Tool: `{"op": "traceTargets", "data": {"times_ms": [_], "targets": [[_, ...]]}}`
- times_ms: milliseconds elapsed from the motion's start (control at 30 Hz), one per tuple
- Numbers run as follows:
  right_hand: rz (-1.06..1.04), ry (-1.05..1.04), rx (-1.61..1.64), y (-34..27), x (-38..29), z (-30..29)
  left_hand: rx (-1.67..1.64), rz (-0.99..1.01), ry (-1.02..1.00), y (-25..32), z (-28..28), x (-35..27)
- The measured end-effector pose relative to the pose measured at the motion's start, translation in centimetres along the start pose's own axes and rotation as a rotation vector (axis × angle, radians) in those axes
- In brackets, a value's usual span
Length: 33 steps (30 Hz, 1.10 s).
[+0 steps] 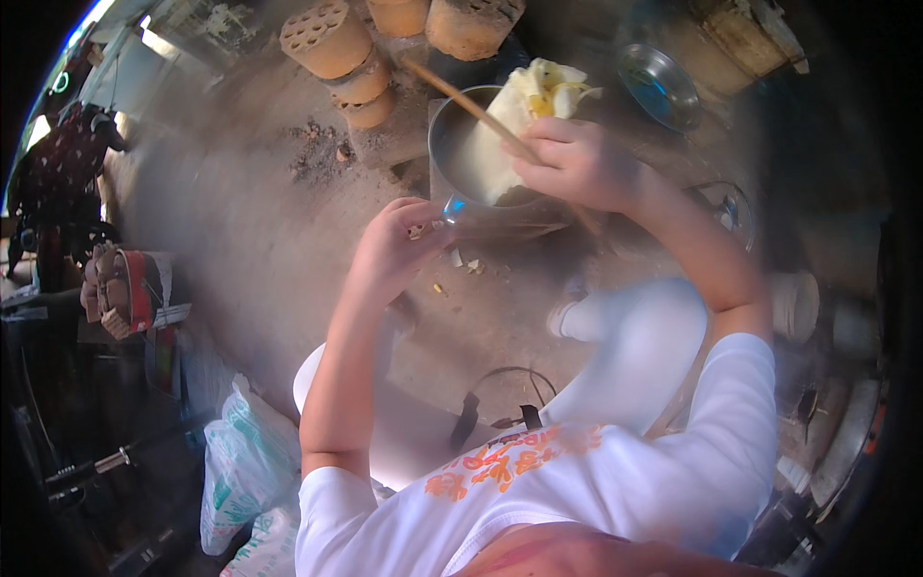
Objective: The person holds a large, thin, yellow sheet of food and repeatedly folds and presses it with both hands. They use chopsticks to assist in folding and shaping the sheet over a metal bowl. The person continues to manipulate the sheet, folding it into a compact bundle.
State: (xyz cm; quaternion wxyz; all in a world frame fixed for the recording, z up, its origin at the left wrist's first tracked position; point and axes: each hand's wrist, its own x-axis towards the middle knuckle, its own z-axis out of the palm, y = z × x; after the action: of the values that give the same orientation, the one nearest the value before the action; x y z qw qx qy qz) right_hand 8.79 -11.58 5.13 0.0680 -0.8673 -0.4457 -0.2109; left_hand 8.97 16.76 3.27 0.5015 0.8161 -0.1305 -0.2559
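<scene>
A steel pot (497,221) stands on the floor before me, its inside hazy with steam. My left hand (398,241) is at its near left side, thumb and fingers closed on the pot's handle. Over the pot's right side, my right hand (577,164) grips a pair of long wooden chopsticks (461,99), which slant up to the left across the opening. A pale, ruffled mass with yellow parts (548,83), like cabbage leaves, rises just beyond my right fingers. Whether those fingers touch it cannot be told; the hand hides part of the pot.
Perforated coal briquettes (328,40) stand stacked beyond the pot. A metal basin (660,86) sits at the far right. Ash and crumbs (317,151) lie on the floor to the left. Plastic bags (249,461) rest by my left side; a filled box (133,292) is farther left.
</scene>
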Motion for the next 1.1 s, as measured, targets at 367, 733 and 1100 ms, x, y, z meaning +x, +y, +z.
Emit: {"op": "traceTargets", "data": {"times_ms": [367,733,1100], "targets": [[0.256,0.200,0.159,-0.9,-1.0,-1.9,0.010,-0.012,-0.016,-0.1,-0.9,-0.1],[0.223,0.414,0.157,-1.5,0.6,-5.1,-0.011,0.025,0.093,1.8,-3.3,-0.6],[0.362,0.606,0.245,-1.2,0.8,-3.8,-0.303,0.230,0.441,4.0,-6.3,-0.3]]}}
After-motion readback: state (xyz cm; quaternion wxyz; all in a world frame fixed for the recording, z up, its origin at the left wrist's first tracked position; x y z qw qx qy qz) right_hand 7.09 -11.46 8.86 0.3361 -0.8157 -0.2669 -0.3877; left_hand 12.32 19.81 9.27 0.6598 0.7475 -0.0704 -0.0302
